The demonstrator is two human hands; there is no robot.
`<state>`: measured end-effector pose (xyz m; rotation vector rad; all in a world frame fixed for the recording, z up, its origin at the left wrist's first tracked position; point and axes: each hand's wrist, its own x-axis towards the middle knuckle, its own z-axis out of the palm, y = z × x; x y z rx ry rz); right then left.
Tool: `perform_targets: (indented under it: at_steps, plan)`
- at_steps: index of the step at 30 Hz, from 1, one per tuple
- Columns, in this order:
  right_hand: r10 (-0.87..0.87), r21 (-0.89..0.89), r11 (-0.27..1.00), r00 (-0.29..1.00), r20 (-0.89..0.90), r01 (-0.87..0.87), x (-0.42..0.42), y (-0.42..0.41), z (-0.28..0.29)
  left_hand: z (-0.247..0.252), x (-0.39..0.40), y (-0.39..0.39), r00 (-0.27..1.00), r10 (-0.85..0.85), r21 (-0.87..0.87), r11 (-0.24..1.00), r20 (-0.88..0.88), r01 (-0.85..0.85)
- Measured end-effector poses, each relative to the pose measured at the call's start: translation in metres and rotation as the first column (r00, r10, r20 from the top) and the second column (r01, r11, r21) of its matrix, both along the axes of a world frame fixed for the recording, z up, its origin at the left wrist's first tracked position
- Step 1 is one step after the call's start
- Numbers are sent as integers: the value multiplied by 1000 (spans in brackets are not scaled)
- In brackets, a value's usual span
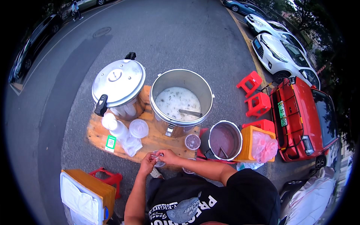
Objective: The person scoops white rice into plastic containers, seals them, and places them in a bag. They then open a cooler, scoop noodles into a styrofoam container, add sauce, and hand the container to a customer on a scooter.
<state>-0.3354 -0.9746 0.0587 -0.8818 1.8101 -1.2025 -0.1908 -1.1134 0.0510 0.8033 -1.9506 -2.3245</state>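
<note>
At the near edge of a wooden tabletop (95, 129), my left hand (148, 163) and my right hand (167, 156) meet fingertip to fingertip. Between them they pinch a small piece of thin, pale plastic, too small to identify. Just under my fingers is a round clear plastic container (160, 164), partly hidden by them. A filled, lidded plastic cup (192, 141) stands to the right, and another cup (189, 166) is partly covered by my right forearm. Beyond my hands, a large open steel pot (182, 72) holds a whitish liquid with dark bits and a ladle handle (190, 113).
A lidded steel pot (118, 81), stacked white containers (116, 128) and clear lids (138, 128) occupy the left. Rightward are a pot of purplish liquid (222, 137), a yellow box (247, 140) with pink bags (264, 146) and red stools (257, 104). Another yellow box (95, 182) sits lower left.
</note>
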Motion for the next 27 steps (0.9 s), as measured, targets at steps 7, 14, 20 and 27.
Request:
perform_targets:
  at_steps: [7, 14, 20, 27]
  plan:
    - [-127, 55, 992, 874, 469, 114, -7, 9, -18, 36, 8, 2, 988, 131, 251, 962, -87, -106]
    - [-385, 304, 923, 560, 733, 236, -27, 27, -18, 34, 36, -6, 891, 431, 506, 741, 145, -441]
    - [-437, 354, 899, 532, 725, 257, -37, 21, -34, 2, 39, -13, 781, 562, 644, 496, 273, -582]
    - [-480, 442, 872, 542, 690, 209, -54, 21, -60, -42, 50, -29, 699, 541, 730, 211, 467, -650]
